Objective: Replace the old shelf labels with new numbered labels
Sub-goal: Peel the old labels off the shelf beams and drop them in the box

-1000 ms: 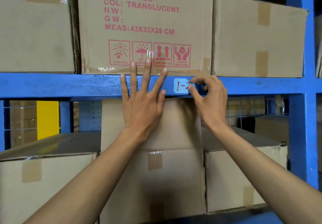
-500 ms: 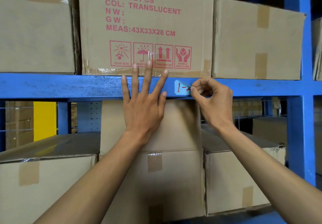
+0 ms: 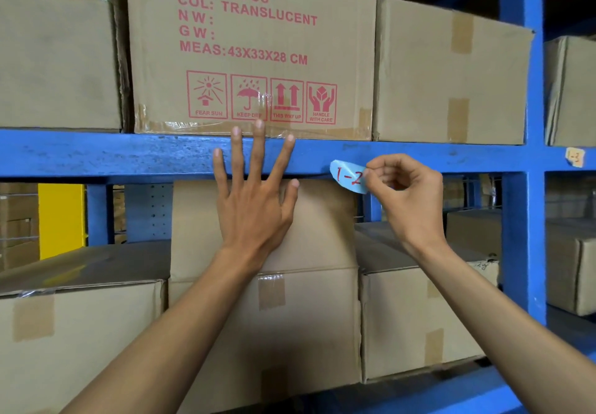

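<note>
A blue-painted steel warehouse rack fills my view, brown cardboard cartons stacked above and below its horizontal blue shelf beam [image 3: 96,155]. My left hand [image 3: 254,207] lies flat with fingers spread and straight, fingertips on the beam face and the palm over the plain carton behind. My right hand [image 3: 406,194] is curled, thumb and forefinger pinching the right end of the small pale-blue paper label marked "1-2" in red [image 3: 346,176]. The label runs leftward from my fingertips, its long axis roughly along the beam but tipped down to the right, curling off the metal; its left end looks to be at the beam's lower edge, though I cannot tell if it is stuck there. My right hand is the nearer one, so I judge the pull goes rightward and away. My fingers hide the label's right end. Further right, a small tan label [image 3: 574,156] sits on the beam, its writing hard to read.
</note>
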### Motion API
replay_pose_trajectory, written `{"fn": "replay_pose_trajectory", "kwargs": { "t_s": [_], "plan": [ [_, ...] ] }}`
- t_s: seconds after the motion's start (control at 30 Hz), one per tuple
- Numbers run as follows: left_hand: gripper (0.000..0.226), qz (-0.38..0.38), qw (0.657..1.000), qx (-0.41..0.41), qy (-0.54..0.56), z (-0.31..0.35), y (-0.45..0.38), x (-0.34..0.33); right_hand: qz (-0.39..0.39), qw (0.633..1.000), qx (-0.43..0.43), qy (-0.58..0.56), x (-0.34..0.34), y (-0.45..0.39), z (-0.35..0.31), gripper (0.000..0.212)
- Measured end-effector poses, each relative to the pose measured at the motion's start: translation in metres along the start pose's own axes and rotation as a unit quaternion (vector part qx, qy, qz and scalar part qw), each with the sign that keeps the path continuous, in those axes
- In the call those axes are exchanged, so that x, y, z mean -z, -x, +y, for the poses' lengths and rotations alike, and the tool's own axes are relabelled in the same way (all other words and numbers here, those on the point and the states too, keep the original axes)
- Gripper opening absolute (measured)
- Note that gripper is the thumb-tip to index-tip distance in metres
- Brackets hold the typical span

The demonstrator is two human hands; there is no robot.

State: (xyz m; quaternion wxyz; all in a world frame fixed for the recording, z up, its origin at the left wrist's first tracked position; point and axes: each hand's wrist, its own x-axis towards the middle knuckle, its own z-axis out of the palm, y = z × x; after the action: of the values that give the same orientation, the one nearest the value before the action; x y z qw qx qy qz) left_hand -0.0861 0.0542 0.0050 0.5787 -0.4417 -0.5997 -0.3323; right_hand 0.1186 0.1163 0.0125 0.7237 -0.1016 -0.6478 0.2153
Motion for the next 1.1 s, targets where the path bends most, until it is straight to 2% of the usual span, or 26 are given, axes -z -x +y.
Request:
{"fn": "replay_pose_trajectory", "kwargs": {
  "t_s": [0.1, 0.23, 0.33, 0.53, 0.77, 0.9, 0.93, 1.1],
  "plan": [
    [0.067, -0.021, 0.999, -0.003, 0.026, 0.014, 0.007, 0.002, 0.009, 0.999, -0.031, -0.002, 0.014, 0.008, 0.01, 0.008],
    [0.07, -0.051, 0.992, -0.048, 0.102, 0.047, 0.042, -0.005, 0.026, 0.998, -0.064, -0.006, 0.038, 0.025, 0.026, 0.011],
    [0.068, -0.14, 0.973, -0.062, 0.175, 0.076, 0.083, -0.016, 0.036, 0.994, -0.107, 0.004, 0.06, 0.046, 0.042, 0.017],
    [0.065, -0.373, 0.882, -0.074, 0.277, 0.138, 0.174, -0.042, 0.058, 0.972, -0.225, 0.042, 0.12, 0.107, 0.084, 0.028],
    [0.067, -0.533, 0.779, -0.116, 0.308, 0.21, 0.239, -0.062, 0.095, 0.937, -0.323, 0.093, 0.192, 0.175, 0.123, 0.033],
    [0.066, -0.596, 0.745, -0.13, 0.27, 0.233, 0.267, -0.072, 0.099, 0.919, -0.366, 0.105, 0.225, 0.201, 0.137, 0.034],
    [0.065, -0.605, 0.742, -0.138, 0.254, 0.241, 0.274, -0.073, 0.101, 0.914, -0.376, 0.112, 0.235, 0.206, 0.139, 0.032],
    [0.072, -0.562, 0.789, -0.172, 0.179, 0.259, 0.289, -0.077, 0.093, 0.894, -0.426, 0.106, 0.266, 0.225, 0.148, 0.022]
  ]
}}
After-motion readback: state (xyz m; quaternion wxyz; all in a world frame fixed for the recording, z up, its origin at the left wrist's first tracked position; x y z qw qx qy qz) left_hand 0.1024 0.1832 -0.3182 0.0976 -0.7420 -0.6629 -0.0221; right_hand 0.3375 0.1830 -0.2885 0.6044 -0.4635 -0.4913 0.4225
